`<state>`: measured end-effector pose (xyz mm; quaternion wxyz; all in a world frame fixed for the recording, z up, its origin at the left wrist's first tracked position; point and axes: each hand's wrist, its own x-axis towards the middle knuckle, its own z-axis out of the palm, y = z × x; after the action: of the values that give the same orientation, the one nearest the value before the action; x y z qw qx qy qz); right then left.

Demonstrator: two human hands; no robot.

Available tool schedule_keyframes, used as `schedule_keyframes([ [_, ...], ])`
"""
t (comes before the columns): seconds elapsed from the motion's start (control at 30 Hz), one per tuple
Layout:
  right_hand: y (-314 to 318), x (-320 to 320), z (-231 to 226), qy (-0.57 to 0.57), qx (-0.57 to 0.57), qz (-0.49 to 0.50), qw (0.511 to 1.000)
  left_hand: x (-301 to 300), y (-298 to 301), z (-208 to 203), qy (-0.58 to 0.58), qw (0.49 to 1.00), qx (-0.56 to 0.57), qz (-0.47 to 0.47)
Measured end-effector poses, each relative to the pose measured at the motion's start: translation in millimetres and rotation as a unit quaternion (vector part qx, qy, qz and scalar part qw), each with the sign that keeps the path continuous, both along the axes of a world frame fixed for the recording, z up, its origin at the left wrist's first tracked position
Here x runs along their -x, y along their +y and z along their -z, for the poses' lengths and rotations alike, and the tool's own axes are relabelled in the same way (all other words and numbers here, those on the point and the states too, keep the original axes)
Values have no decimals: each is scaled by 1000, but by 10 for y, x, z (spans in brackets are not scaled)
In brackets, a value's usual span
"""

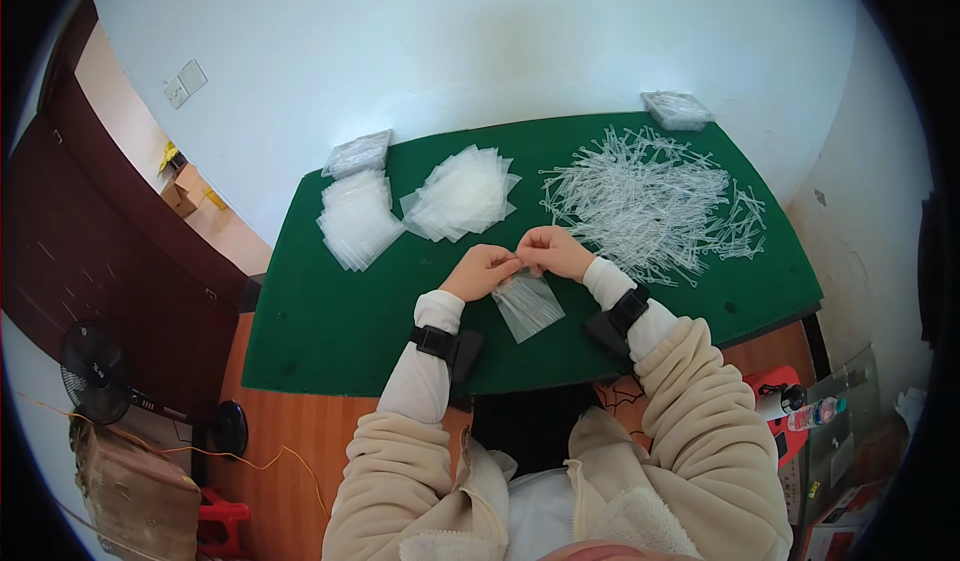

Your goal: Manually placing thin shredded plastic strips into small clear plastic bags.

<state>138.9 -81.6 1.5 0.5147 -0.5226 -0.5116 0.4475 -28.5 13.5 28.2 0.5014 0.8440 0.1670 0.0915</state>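
In the head view, both forearms reach in over the near edge of the green surface (340, 331) and slant toward each other, the elbows set wide and the sleeves bunched below white cuffs. Black straps (433, 342) circle the wrists.

The left hand (482, 272) points up and to the right, its back turned upward and its fingers curled inward; thumb and fingertips are closed in a pinch on the upper end of a clear bag (528, 309). The right hand (553, 252) sits slightly nearer the far edge, bent at the wrist so that its fingers point left; its thumb and forefinger are also closed at the top of that bag, almost touching the left fingertips. The bag slants from the pinch toward the near edge, around the middle of the surface's width, and thin clear lengths show inside it.

Beyond the hands, a stack of flat bags (357, 221) lies toward the far left corner, with a wrapped bundle (358, 153) at that corner. A fanned heap of bags (462, 196) lies just right of the stack. A wide pile of clear sticks (640, 201) spreads toward the right edge, and another bundle (677, 111) sits at the far right corner.
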Motion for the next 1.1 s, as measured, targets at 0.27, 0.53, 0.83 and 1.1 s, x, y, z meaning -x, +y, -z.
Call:
schedule_keyframes([
  [0.27,-11,11,9,-158,-43,34,986,-32,69,192,-87,993,-64,-51],
  [0.53,8,-117,-15,-214,-48,74,973,-16,93,160,-113,984,-115,-78],
  [0.83,-57,-104,-85,-284,-80,101,950,5,168,170,-105,983,-123,-84],
  [1.1,-63,33,-75,-332,-142,27,932,-70,52,217,-118,990,-65,-49],
])
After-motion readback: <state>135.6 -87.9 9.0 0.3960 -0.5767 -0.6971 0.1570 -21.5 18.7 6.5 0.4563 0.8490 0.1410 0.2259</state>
